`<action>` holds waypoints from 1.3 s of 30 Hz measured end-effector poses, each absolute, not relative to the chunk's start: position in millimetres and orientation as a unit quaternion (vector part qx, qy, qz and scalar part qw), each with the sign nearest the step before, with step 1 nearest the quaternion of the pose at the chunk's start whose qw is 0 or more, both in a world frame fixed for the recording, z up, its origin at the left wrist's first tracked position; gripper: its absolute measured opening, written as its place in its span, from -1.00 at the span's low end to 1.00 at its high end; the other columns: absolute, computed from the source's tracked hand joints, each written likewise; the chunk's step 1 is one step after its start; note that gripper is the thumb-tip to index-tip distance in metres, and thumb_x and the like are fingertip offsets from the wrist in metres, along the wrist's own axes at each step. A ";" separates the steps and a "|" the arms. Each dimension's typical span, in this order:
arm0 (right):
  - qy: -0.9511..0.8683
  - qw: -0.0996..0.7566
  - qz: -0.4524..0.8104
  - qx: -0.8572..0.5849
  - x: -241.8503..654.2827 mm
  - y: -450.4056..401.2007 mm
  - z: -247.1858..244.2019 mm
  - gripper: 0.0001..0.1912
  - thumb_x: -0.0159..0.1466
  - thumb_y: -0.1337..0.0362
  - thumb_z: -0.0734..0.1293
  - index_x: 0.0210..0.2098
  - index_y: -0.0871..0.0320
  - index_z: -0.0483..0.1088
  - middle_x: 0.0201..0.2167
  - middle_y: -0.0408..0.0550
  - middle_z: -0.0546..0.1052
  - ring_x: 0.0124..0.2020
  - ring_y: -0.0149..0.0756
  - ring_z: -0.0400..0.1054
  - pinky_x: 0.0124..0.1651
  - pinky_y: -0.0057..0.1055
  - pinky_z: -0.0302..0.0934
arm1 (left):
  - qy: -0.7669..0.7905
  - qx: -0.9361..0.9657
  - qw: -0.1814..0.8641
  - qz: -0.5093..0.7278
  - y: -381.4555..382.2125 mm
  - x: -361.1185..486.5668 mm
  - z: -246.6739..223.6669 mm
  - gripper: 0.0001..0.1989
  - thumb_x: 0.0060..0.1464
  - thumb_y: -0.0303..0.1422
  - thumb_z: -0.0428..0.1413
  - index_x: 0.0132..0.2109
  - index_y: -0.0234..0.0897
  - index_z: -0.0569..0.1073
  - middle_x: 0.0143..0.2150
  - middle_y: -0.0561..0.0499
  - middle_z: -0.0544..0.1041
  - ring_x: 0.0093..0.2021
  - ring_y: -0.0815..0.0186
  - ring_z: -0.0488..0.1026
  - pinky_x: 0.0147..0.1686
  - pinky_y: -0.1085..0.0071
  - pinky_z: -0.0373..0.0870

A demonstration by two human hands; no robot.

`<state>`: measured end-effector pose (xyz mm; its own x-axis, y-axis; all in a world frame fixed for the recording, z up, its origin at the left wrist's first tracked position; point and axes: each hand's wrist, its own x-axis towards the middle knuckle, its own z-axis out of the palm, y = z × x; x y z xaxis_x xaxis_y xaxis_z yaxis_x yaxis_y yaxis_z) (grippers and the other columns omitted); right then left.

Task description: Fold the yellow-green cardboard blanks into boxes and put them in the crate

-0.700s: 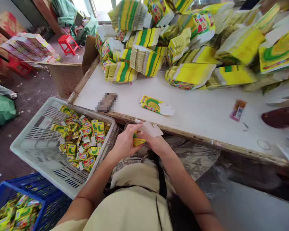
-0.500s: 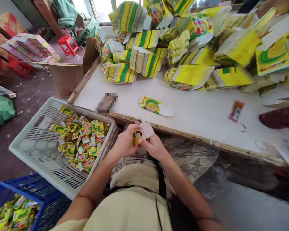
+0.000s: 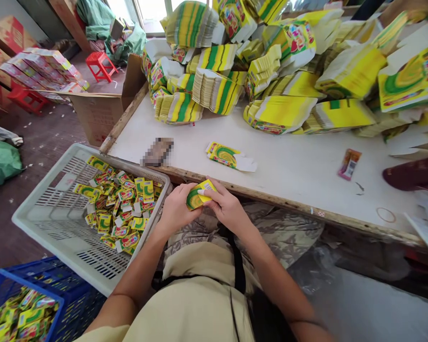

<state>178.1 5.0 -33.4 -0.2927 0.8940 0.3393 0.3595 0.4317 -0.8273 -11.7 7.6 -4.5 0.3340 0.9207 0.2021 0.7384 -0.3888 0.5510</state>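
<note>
Between my two hands, just in front of the table's edge, is a small yellow and green cardboard box (image 3: 196,197). My left hand (image 3: 178,206) grips its left end, fingers closed round it. My right hand (image 3: 226,206) holds the right end, its thumb lying across the printed face. On the white table (image 3: 288,175) beyond lies another such box (image 3: 224,156), with white flaps sticking out at its right end. To my left, a pale plastic crate (image 3: 50,223) holds many small boxes of the same print in a loose heap.
Bundles of flat printed cartons (image 3: 217,90) are piled along the table's back. A blurred-out object (image 3: 159,152) lies near the left corner, a small packet (image 3: 349,164) at the right. A blue crate (image 3: 66,294) with more boxes stands at lower left, a cardboard box (image 3: 96,114) beyond.
The box in my hands has turned: its white flap and open inside showed before, and now its yellow-green printed face is up. Both hands still hold it.
</note>
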 end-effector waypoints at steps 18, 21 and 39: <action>-0.672 0.451 0.395 -0.435 175.2 19.6 -31.9 -0.22 0.15 0.07 0.46 0.26 0.10 0.13 0.25 0.21 0.33 0.21 0.00 0.31 0.23 -0.02 0.21 | 0.544 0.796 0.179 0.196 15.2 -34.5 -0.2 -0.46 -0.01 -0.26 0.25 0.12 -0.25 0.35 0.00 -0.11 0.53 -0.01 0.11 0.48 -0.01 0.23 0.40; -0.660 0.431 0.266 -0.555 201.3 50.4 -38.0 -0.31 0.20 0.04 0.41 0.22 0.15 0.19 0.18 0.24 0.39 0.16 0.08 0.31 0.20 0.06 0.20 | 0.622 0.760 0.139 0.128 19.9 -77.6 2.7 -0.44 -0.02 -0.17 0.26 0.11 -0.27 0.39 0.02 -0.16 0.54 0.01 0.03 0.48 0.03 0.15 0.37; -0.606 0.508 0.317 -0.523 185.8 48.6 -24.3 -0.62 0.18 0.28 0.37 -0.06 0.04 0.18 -0.34 -0.16 0.43 -0.34 -0.30 0.38 -0.21 -0.33 0.32 | 0.446 0.598 0.535 0.397 25.5 -12.6 -22.4 -0.12 -0.09 0.08 0.26 0.30 -0.18 0.19 0.23 -0.26 0.40 0.21 0.04 0.38 0.10 0.12 0.38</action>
